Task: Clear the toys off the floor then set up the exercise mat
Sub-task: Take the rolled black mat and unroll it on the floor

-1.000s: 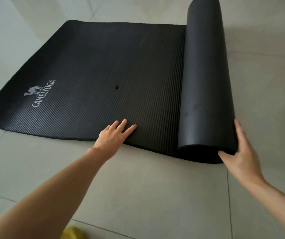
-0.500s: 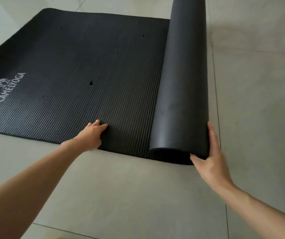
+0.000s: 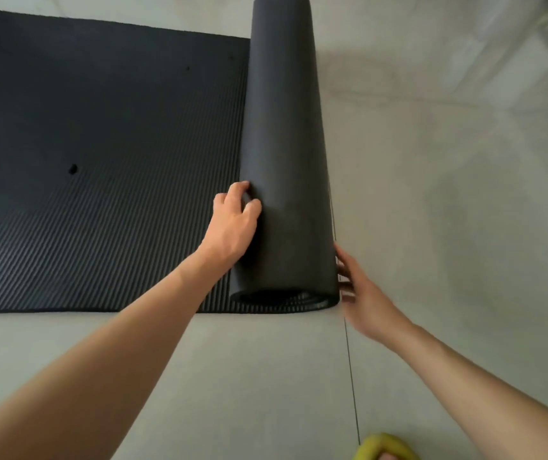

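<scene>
1. I see the black exercise mat (image 3: 106,154) lying on the pale tiled floor (image 3: 448,194), partly unrolled: its flat ribbed part spreads to the left, and the part that is rolled up, the roll (image 3: 285,161), lies along the flat part's right edge.
2. The roll runs from near the top of the view down to its open end by the mat's near edge, where I can make out the coiled layers.
3. My left hand (image 3: 232,224) rests against the left side of the roll near that end, where roll and flat mat meet. Its fingers (image 3: 241,189) are bent and touch the roll's surface; I cannot tell whether they grip anything.
4. My right hand (image 3: 363,293) is at the roll's right side, by the open end, fingers fairly straight and touching its edge. That hand is blurred.
5. A small dark hole (image 3: 73,169) shows in the flat ribbed part.
6. A dark tile joint (image 3: 352,376) runs down the floor from below the roll's right edge.
7. At the bottom edge I see a yellow slipper (image 3: 387,448), only partly in view.
</scene>
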### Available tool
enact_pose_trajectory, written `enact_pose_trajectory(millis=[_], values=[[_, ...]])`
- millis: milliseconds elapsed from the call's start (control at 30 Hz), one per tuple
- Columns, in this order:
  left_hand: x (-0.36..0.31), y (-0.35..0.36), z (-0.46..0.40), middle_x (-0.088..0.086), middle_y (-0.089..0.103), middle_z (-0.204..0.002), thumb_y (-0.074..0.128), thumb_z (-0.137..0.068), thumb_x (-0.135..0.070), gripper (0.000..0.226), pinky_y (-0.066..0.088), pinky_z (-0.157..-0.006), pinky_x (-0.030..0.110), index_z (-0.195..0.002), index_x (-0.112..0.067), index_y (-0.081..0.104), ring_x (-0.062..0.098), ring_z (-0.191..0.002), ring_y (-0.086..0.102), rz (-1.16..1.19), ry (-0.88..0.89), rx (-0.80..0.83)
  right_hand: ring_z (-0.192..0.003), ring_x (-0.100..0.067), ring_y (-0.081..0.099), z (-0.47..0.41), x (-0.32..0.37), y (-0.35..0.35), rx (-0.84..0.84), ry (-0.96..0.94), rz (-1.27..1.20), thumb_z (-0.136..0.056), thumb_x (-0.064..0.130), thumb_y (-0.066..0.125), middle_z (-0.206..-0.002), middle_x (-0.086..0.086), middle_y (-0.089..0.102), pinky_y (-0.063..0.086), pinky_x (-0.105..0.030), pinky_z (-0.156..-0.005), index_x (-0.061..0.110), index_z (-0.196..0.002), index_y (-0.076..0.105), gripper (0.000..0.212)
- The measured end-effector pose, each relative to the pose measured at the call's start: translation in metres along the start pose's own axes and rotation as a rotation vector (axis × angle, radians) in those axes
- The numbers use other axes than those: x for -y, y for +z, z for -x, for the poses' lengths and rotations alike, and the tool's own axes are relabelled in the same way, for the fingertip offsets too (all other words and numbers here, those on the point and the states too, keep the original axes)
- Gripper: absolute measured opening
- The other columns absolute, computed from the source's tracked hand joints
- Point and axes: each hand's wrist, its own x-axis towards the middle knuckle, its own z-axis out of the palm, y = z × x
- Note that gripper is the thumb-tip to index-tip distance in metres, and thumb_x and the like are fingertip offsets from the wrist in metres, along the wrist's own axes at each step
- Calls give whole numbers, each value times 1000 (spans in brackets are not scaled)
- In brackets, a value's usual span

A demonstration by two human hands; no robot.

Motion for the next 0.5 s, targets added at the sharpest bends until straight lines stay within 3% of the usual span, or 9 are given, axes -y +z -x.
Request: enact_pose_trajectory(millis=[100,200,300,367,433,500], values=[[-11,25,7,3,28,-131,45,-96,-22,47,23,-95,13,-142,-21,35,13,-110,39,-76,106,85,-111,-14,57,-5,-1,-26,-362,16,64,-83,-17,37,-130,-3,54,39,-13,-83,16,-130,50,59],[-26,53,12,6,25,-142,51,-92,-18,52,22,-110,24,-142,-21,37,23,-131,30,-217,277,142,-105,-5,53,-8,20,-45,-585,-56,-37,-91,1,47,-124,2,56,37,-4,-81,15,-128,53,40],[-41,75,16,8,26,-150,51,-89,-5,55,16,-113,27,-141,-15,39,25,-140,22,-287,428,252,-116,-4,47,-6,38,-44,-558,-244,52,-90,19,52,-127,2,53,32,-9,-99,13,-129,52,39],[-49,81,19,8,28,-152,44,-87,7,57,11,-113,21,-141,-9,37,21,-143,19,-223,467,313,-130,-12,38,-6,30,-38,-494,-272,185,-86,35,47,-138,-3,46,28,-23,-111,12,-133,49,52],[-51,86,18,6,26,-152,39,-86,12,59,14,-114,20,-141,-8,35,17,-143,19,-157,449,266,-138,-17,29,-4,16,-45,-467,-217,245,-85,41,44,-146,-4,35,25,-32,-114,15,-136,45,58],[-50,93,19,5,17,-155,39,-88,11,59,18,-114,22,-143,-8,31,17,-144,16,-107,368,178,-138,-13,27,1,2,-57,-460,-199,230,-87,39,46,-148,0,32,23,-25,-112,17,-137,44,54]])
